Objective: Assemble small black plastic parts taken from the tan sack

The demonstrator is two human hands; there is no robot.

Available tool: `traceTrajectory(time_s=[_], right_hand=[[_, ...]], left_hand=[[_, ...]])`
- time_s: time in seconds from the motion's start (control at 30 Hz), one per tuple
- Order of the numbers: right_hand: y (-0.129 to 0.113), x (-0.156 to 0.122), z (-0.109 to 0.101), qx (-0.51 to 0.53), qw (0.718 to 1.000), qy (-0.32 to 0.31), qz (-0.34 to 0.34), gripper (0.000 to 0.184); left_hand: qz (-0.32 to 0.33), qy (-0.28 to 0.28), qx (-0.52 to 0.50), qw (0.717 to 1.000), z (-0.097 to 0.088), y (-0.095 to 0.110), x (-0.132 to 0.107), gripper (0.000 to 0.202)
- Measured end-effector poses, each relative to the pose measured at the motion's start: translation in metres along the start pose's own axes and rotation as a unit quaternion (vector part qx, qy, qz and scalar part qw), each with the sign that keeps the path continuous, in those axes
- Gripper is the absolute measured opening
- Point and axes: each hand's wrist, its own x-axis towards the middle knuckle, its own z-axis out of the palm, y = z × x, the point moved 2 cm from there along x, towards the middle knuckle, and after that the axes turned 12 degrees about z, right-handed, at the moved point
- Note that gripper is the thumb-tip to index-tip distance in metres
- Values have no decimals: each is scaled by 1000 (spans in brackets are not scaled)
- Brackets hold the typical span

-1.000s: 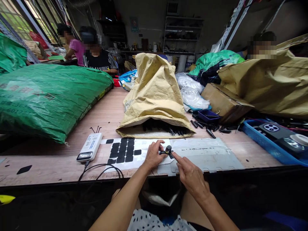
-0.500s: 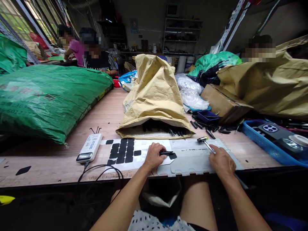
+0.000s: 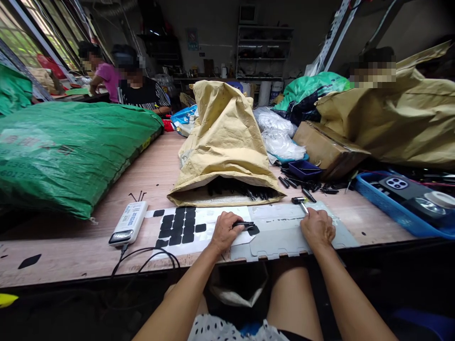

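Note:
My left hand [image 3: 224, 230] is closed around a slim black pen-like part [image 3: 245, 223], pressing it low over the work surface, its tip pointing right. My right hand [image 3: 318, 228] grips the handle of a small hammer [image 3: 300, 202], whose dark head lies up and to the left of the fist. Both hands rest at a grey board [image 3: 277, 237] by the table's front edge. A white sheet [image 3: 206, 241] with rows of black rounded-square stickers [image 3: 183, 221] lies left of my left hand. One black sticker [image 3: 253, 230] sits under the part's tip.
An open tan sack [image 3: 227, 142] holding black parts stands behind the board. At left are a green sack [image 3: 71, 151] and a white power bank [image 3: 128, 222] with a cable. To the right are a blue basket [image 3: 391, 208], a cardboard box [image 3: 327, 149] and loose black parts [image 3: 307, 195].
My right hand has shifted left over the board with the hammer, closer to my left hand. My left hand keeps its hold on the black part. The whole view has turned slightly.

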Motion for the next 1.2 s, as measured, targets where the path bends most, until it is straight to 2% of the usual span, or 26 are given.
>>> traceTrajectory(time_s=[0.27,0.87,1.1,1.2], right_hand=[[-6,-8,3,-25,995,86,-42,35],[-5,-5,10,-47,993,100,-46,32],[-7,-5,8,-46,993,96,-42,31],[-7,-5,8,-49,993,98,-41,30]], left_hand=[[-1,1,-5,1000,0,1,0,14],[-5,-13,22,1000,-1,6,0,21],[8,-18,37,999,1,2,0,23],[26,-12,49,998,-2,11,-1,22]])
